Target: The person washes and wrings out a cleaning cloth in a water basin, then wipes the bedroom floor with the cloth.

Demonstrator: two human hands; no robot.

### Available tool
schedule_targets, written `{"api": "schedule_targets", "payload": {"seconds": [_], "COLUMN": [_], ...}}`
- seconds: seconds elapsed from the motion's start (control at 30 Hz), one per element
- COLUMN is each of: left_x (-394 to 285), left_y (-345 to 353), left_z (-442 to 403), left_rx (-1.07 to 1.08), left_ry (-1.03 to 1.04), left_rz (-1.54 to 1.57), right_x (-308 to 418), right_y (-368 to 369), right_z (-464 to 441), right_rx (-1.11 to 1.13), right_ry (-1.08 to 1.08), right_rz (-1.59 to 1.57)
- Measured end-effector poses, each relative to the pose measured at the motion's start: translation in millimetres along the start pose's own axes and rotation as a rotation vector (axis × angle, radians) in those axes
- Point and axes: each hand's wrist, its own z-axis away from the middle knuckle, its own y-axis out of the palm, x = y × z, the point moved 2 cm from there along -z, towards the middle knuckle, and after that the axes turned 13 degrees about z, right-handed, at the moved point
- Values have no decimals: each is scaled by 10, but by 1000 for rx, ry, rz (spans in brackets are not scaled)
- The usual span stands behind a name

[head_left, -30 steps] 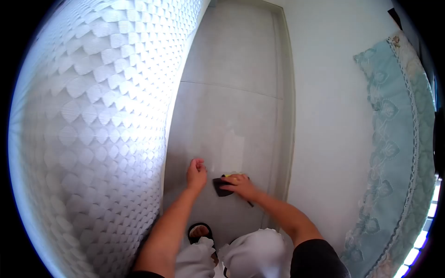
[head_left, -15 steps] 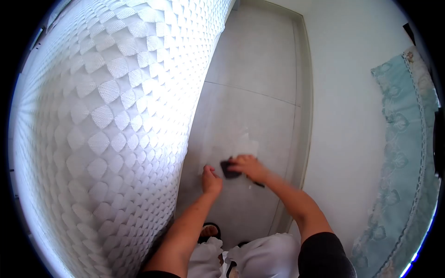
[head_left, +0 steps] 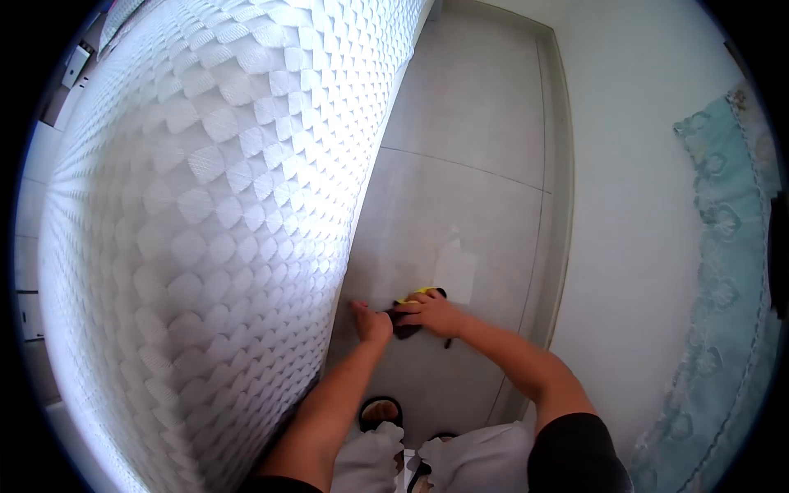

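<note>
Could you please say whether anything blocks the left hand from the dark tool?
Nothing visible does: the left hand is close beside the dark tool, which the right hand partly covers; contact is unclear.

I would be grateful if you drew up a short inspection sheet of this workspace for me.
Surface: grey tiled floor with thin joint lines; a brighter patch, possibly reflected light, lies beyond the hands.
Job's things: black-and-yellow tool low over the floor, partly hidden; exact type unclear.
Clutter: small objects at the far left edge, too small to identify.
Hands: right hand curled over the tool; left hand beside its dark part, contact unclear.
Cables: none certain; a short dark piece below the right hand could be tool or cord.
Surroundings: white textured covering on the left; white wall and teal lace-edged fabric on the right.
</note>
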Motion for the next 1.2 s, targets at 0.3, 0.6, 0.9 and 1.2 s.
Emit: {"api": "schedule_targets", "payload": {"seconds": [0.3, 0.6, 0.9, 1.2], "left_x": [353, 211, 111, -206], "left_y": [140, 108, 264, 489], "left_z": [-114, -53, 151, 318], "left_rx": [-83, -13, 128, 210], "left_ry": [144, 310, 339, 359], "left_rz": [7, 30, 77, 213], "right_x": [-570, 36, -900, -86], "right_y": [-281, 79, -462, -366], "right_z": [-882, 446, 63, 1160], "right_rx": [-185, 103, -263, -79], "right_ry": [641, -92, 603, 453], "right_rz": [84, 199, 114, -149]}}
